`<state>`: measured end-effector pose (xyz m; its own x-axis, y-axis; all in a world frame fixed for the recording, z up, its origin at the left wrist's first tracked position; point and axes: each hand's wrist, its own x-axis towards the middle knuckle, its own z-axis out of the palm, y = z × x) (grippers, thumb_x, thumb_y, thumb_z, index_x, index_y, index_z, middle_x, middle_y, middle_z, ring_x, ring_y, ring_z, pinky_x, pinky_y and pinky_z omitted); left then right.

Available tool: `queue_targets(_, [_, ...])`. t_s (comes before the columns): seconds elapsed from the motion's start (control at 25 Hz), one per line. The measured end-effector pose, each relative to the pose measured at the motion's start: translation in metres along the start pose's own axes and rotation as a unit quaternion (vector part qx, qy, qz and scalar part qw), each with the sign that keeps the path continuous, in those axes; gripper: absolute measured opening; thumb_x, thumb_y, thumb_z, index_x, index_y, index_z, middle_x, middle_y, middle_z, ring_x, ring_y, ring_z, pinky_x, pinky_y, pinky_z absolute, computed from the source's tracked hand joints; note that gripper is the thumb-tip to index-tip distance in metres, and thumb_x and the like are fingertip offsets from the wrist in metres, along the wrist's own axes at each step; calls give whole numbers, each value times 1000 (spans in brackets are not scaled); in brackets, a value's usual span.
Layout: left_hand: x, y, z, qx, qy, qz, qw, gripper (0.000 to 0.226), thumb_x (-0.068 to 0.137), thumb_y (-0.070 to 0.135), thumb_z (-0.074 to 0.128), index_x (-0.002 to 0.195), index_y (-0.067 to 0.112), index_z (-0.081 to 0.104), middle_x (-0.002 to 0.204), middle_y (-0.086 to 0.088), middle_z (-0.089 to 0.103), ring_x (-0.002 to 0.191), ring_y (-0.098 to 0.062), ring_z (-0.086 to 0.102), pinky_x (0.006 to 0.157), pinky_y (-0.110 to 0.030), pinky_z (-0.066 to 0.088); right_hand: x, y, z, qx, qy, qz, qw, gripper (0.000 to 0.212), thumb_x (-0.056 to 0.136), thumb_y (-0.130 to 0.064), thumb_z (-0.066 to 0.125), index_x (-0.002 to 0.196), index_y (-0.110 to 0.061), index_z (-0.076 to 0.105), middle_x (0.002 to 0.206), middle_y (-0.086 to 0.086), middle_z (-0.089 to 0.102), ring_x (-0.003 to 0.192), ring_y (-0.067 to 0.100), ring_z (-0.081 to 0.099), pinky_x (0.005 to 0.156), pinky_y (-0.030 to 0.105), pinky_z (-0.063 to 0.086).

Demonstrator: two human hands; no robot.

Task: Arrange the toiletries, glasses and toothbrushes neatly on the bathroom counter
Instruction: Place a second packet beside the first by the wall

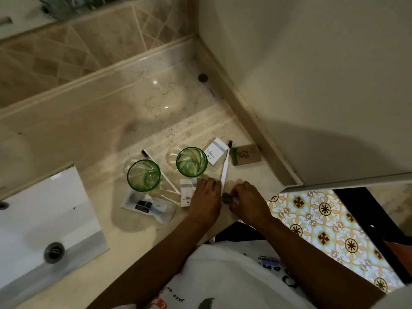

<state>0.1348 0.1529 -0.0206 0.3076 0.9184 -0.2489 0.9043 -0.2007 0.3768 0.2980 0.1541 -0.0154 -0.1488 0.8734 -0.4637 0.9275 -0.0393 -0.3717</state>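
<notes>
Two green glasses stand upright on the marble counter (100, 121), the left glass (143, 175) and the right glass (191, 161). A white toothbrush (225, 166) lies between a white box (215, 150) and my hands. A second toothbrush (156, 162) lies behind the left glass. Another white box (186, 192) sits partly under my left hand (206, 200), which rests on the counter by the toothbrush's lower end. My right hand (248, 201) pinches a small dark object (227, 199). A clear sachet pack (148, 206) lies in front of the left glass.
A brown card packet (245, 154) lies against the right wall trim. A white sink (44, 219) with a drain occupies the left. A dark round item (202, 78) sits in the back corner. The counter's front edge runs under my wrists, with patterned floor tiles (323, 224) beyond.
</notes>
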Motion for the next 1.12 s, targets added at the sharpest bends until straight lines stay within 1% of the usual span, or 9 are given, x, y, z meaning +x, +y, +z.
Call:
queue_targets(0.12, [-3, 0, 2, -18, 13, 1, 1000, 43, 67, 2, 67, 110, 1, 64, 98, -19, 65, 92, -39, 60, 84, -45, 52, 2, 3, -7, 48, -21, -12, 999, 30, 75, -25, 75, 98, -16, 59, 99, 4, 59, 93, 23, 56, 69, 27, 39])
queue_targets(0.24, [-8, -2, 0, -67, 36, -19, 997, 54, 68, 7, 68, 121, 3, 61, 105, -17, 66, 96, -38, 60, 85, -44, 51, 4, 6, -30, 127, -94, -26, 987, 29, 73, -21, 77, 92, -27, 55, 89, -5, 63, 81, 16, 60, 60, 15, 39])
queue_targets(0.44, [-36, -2, -21, -98, 122, -33, 987, 51, 77, 33, 64, 124, 13, 61, 109, -7, 67, 104, -31, 56, 85, -42, 48, 5, 8, -76, 247, -171, -35, 953, 34, 68, -8, 83, 94, -28, 71, 95, 3, 74, 90, 21, 70, 80, 37, 58])
queue_targets(0.56, [-57, -5, -37, -184, 177, -76, 964, 41, 82, 32, 64, 120, 16, 65, 105, -1, 68, 104, -21, 56, 88, -36, 44, 6, 2, -98, 294, -208, -49, 932, 31, 70, 2, 84, 95, -15, 74, 95, 6, 76, 86, 11, 70, 79, 29, 55])
queue_targets(0.64, [-65, -8, -59, -310, 158, -148, 926, 29, 86, 20, 69, 115, 19, 68, 104, 3, 69, 98, -14, 60, 84, -22, 47, 9, -9, -108, 318, -215, -66, 921, 30, 71, 4, 83, 98, -7, 73, 93, 4, 75, 84, 7, 69, 75, 20, 55])
queue_targets(0.72, [-74, -15, -81, -443, 134, -225, 857, 24, 86, 6, 70, 105, 20, 72, 103, 4, 72, 92, -11, 68, 76, -13, 51, 10, -22, -111, 339, -207, -88, 914, 28, 74, 1, 83, 99, -4, 72, 94, 7, 75, 85, 10, 69, 75, 23, 56])
queue_targets(0.8, [-83, -24, -102, -565, 151, -273, 764, 28, 84, -3, 71, 104, 16, 72, 102, -3, 75, 87, -16, 74, 70, -21, 58, 12, -36, -107, 343, -183, -103, 916, 22, 77, -9, 82, 97, -6, 73, 94, 10, 74, 85, 13, 68, 76, 25, 55])
queue_targets(0.88, [-85, -34, -121, -625, 200, -284, 699, 31, 84, -5, 71, 110, 13, 70, 98, -6, 77, 83, -20, 75, 68, -28, 61, 15, -50, -102, 368, -153, -105, 911, 15, 83, -14, 78, 94, -6, 73, 94, 16, 72, 83, 14, 66, 75, 27, 51])
queue_targets(1.12, [-51, -68, -165, -653, 305, -328, 610, 21, 84, 11, 78, 104, 7, 74, 89, -8, 78, 80, -20, 75, 71, -30, 59, 36, -77, -102, 504, -105, -83, 853, 11, 79, -18, 76, 90, -18, 77, 82, -5, 75, 76, 6, 66, 67, 21, 53])
